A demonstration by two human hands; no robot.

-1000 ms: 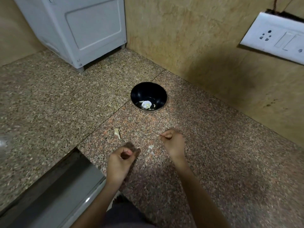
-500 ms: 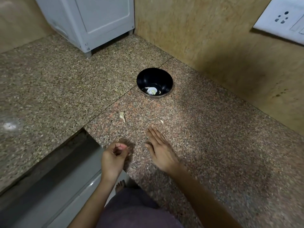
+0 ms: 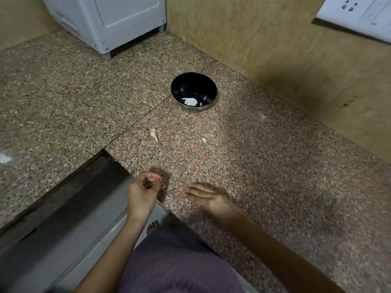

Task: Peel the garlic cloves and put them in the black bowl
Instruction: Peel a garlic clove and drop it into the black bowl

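The black bowl (image 3: 203, 87) sits toward the back of the granite counter (image 3: 268, 178), near the corner where the tan wall (image 3: 254, 34) meets a white appliance (image 3: 118, 20), so it is out of the working patch but within an arm's stretch. A few pale pieces (image 3: 191, 101) lie in its bottom; whether they are peeled cloves or skin, I can't say from here. One garlic clove (image 3: 154, 134) with its papery tail lies loose on the stone between bowl and hands, and a smaller pale bit (image 3: 204, 140) lies off to its right, both apart from the bowl. The left hand (image 3: 145, 192) hovers at the counter's front corner with its fingers curled in and the thumb meeting the fingertips, the way one pinches something small, though I cannot tell whether anything is in there. The right hand (image 3: 211, 197) lies low over the stone with fingers straight and relaxed, gripping nothing. I'd guess the loose clove is next. The counter drops off just left of the left hand into a lower grey ledge (image 3: 80, 204), so a flicked clove could go over; toward the bowl the way is open.
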